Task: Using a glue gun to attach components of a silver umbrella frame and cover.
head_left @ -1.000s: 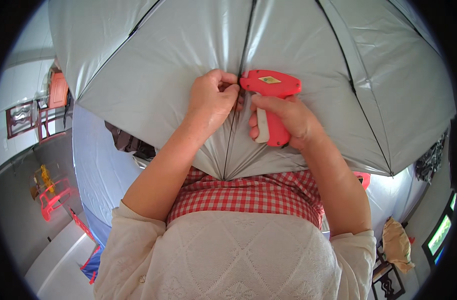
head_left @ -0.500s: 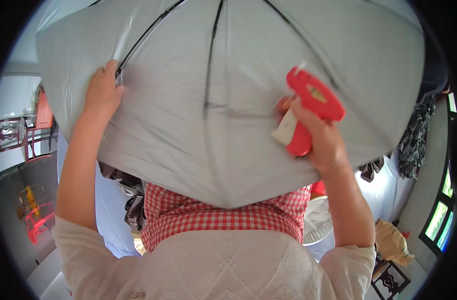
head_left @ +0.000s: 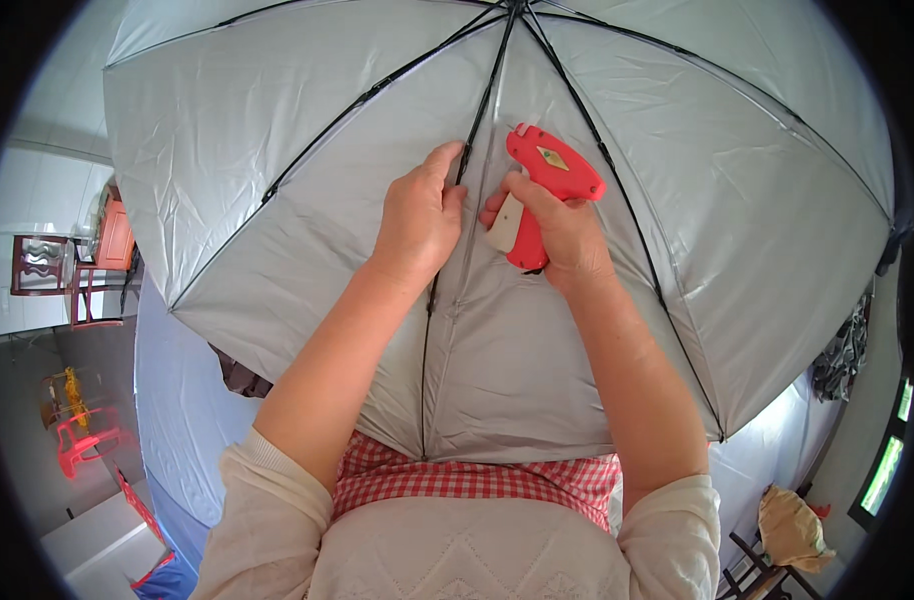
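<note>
Open umbrella [head_left: 307, 170], silver lining side facing the person, held up in front of chest; canopy fills most of view. Black ribs [head_left: 617, 200] fan out from hub near top edge.

Left hand [head_left: 417, 220]: flat-ish on fabric, fingers curled and pinching at the centre rib [head_left: 432, 330], thumb side twd the other hand. Closed on rib/fabric, by the look of it — prob. bunching the cloth against the rib so it stays put. Exact pinch hidden under the knuckles.

Right hand [head_left: 567, 240]: wrapped round grip of a red gun [head_left: 542, 185] w/ a cream trigger; pistol-style tool, nose pointing up-left twd the same rib, just beside left fingertips. Clamped firm on handle. Whether trigger is pressed: can't tell. Needle/tip too small to make out.

Hands close together, nearly touching, both on the one rib, upper centre of canopy. Makes sense: one steadies, other brings tool to the spot.

Lower rim of umbrella rests against or near a red check cloth [head_left: 457, 480] at the waist; cream knit sleeves [head_left: 267, 490] come in from below.

Around: pale blue-grey fabric [head_left: 177, 410] hangs behind umbrella on left. Dark wood chair [head_left: 47, 275] and an orange cabinet [head_left: 112, 240] far left. Red plastic chair [head_left: 82, 445] lower left, well apart. Tan bag [head_left: 787, 525] lower right on a stand. No bench in sight.
</note>
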{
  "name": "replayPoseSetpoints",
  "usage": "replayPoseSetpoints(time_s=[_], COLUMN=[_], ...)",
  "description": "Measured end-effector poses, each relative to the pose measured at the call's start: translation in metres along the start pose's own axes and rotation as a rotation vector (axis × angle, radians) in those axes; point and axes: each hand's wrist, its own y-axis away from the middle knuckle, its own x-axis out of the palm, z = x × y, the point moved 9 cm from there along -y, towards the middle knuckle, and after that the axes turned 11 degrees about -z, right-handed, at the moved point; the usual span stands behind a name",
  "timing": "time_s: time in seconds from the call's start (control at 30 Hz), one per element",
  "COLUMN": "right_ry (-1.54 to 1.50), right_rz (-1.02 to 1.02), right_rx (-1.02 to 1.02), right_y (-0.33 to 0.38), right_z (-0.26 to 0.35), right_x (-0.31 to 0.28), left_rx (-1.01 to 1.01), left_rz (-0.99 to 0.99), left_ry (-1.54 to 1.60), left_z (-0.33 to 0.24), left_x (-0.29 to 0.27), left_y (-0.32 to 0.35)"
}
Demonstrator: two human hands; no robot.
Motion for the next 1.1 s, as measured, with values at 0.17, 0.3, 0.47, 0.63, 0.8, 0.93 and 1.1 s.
replayPoseSetpoints(time_s=[0.17,0.3,0.47,0.63,0.8,0.93,1.1], right_ry=[0.019,0.017,-0.085,-0.176,-0.087,0.155,-0.151], right_rz=[0.067,0.08,0.208,0.278,0.237,0.187,0.192], right_rx=[0.07,0.082,0.154,0.226,0.249,0.113,0.191], right_y=[0.004,0.004,0.004,0.002,-0.002,-0.005,0.008], right_z=[-0.005,-0.005,-0.001,-0.007,0.0,0.008,0.006], right_x=[0.005,0.004,0.008,0.012,0.012,0.008,-0.004], left_rx=[-0.247,-0.357,-0.359,-0.35,-0.337,-0.316,0.065], left_rz=[0.081,0.132,0.117,0.121,0.123,0.094,-0.027], left_ry=[0.19,0.281,0.334,0.326,0.304,0.268,-0.134], left_z=[0.012,0.01,0.012,0.012,0.007,0.011,-0.003], left_x=[0.007,0.013,0.015,0.016,0.018,0.018,0.011], left_y=[0.004,0.007,0.007,0.01,0.012,0.013,0.016])
